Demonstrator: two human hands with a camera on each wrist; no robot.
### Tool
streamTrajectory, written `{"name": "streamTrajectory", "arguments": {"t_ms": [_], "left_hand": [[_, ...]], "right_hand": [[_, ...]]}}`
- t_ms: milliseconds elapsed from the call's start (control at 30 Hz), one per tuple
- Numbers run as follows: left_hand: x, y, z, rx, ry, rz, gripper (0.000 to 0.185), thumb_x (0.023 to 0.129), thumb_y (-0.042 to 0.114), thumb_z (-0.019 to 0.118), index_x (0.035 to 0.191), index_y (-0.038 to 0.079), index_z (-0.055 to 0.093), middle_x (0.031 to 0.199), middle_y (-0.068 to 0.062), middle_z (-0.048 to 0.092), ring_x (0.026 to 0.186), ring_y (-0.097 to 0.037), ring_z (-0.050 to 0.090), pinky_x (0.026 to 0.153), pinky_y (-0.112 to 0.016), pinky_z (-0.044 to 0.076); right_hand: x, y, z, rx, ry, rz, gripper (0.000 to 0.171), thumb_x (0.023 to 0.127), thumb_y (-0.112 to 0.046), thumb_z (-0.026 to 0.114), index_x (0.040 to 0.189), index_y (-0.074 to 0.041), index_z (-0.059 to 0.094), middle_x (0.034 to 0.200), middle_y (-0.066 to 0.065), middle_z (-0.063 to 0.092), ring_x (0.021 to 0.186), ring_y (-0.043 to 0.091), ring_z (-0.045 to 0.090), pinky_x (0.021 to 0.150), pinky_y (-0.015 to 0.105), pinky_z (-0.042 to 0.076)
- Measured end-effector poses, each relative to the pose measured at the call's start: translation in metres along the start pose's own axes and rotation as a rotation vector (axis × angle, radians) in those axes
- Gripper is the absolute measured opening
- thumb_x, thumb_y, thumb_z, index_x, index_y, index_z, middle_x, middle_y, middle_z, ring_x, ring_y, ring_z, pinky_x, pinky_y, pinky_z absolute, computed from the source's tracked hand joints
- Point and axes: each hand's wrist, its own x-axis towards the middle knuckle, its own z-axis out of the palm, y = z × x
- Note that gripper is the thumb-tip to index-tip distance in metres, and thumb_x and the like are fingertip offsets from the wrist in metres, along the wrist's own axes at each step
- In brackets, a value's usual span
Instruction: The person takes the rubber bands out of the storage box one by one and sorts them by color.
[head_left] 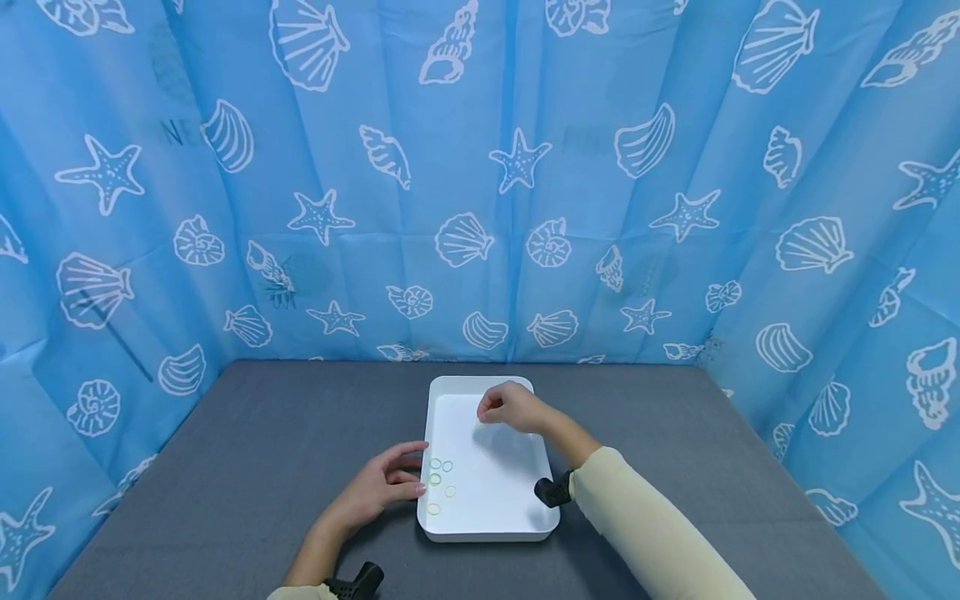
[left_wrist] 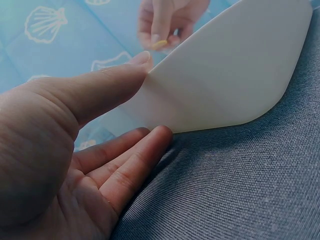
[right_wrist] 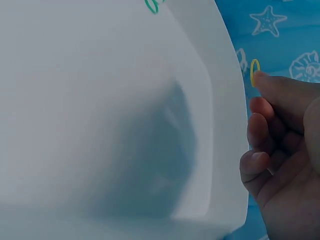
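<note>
Yellow rubber band (right_wrist: 255,72), light and stretchy, sits pinched at my right hand (head_left: 513,408) fingertips; left hand (head_left: 378,492), fingers straight, steadies the tray (head_left: 487,521).

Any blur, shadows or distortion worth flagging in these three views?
Head view: sharp, wide-angle bending of the curtain edges, soft shadow under the right hand on the tray. Left wrist: left hand near and blurred. Right wrist: tray overexposed, dark shadow inside; yellow ring crisp.

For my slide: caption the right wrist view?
Right hand pinches a small yellow ring above the white tray.
</note>
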Motion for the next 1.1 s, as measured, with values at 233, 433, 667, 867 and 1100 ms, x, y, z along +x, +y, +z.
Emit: {"name": "streamTrajectory", "arguments": {"t_ms": [233, 433, 667, 867, 1100], "left_hand": [[0.0, 0.001, 0.0, 0.01, 0.008, -0.003, 0.066, 0.088, 0.017, 0.073, 0.145, 0.005, 0.043, 0.13, -0.021, 0.054, 0.1, -0.025, 0.063, 0.082, -0.037, 0.053], [0.0, 0.001, 0.0, 0.006, 0.003, -0.002, 0.066, 0.088, 0.017, 0.073, 0.145, 0.005, 0.042, 0.129, -0.02, 0.054, 0.1, -0.025, 0.063, 0.081, -0.036, 0.053], [0.001, -0.002, 0.0, -0.014, -0.003, 0.001, 0.067, 0.088, 0.016, 0.074, 0.145, 0.005, 0.042, 0.13, -0.021, 0.053, 0.101, -0.026, 0.063, 0.082, -0.036, 0.053], [0.0, -0.003, -0.001, -0.027, -0.011, 0.008, 0.067, 0.089, 0.015, 0.073, 0.146, 0.004, 0.041, 0.132, -0.023, 0.051, 0.102, -0.026, 0.063, 0.082, -0.037, 0.053], [0.0, -0.001, 0.002, -0.017, 0.0, -0.002, 0.068, 0.088, 0.016, 0.074, 0.146, 0.005, 0.041, 0.133, -0.022, 0.051, 0.103, -0.026, 0.062, 0.083, -0.037, 0.053]], "right_hand": [[-0.006, 0.017, -0.016, 0.011, 0.071, 0.007, 0.006, 0.092, -0.007, 0.066, 0.086, -0.008, 0.068, 0.081, -0.001, 0.061, 0.077, 0.017, 0.053, 0.072, 0.031, 0.047], [-0.018, 0.036, -0.025, 0.026, 0.154, -0.007, 0.006, 0.092, -0.005, 0.065, 0.087, -0.005, 0.068, 0.08, 0.001, 0.061, 0.074, 0.017, 0.052, 0.068, 0.03, 0.046], [-0.034, 0.061, -0.032, 0.06, 0.202, -0.001, 0.007, 0.093, -0.004, 0.063, 0.088, -0.003, 0.067, 0.081, 0.002, 0.061, 0.073, 0.017, 0.052, 0.066, 0.031, 0.046], [-0.045, 0.078, -0.033, 0.083, 0.24, -0.037, 0.006, 0.092, -0.002, 0.064, 0.088, -0.001, 0.067, 0.08, 0.002, 0.062, 0.073, 0.018, 0.054, 0.066, 0.034, 0.047], [-0.055, 0.095, -0.029, 0.06, 0.31, -0.028, 0.005, 0.091, -0.002, 0.065, 0.087, -0.002, 0.067, 0.08, 0.002, 0.062, 0.071, 0.016, 0.053, 0.065, 0.031, 0.047]]}}
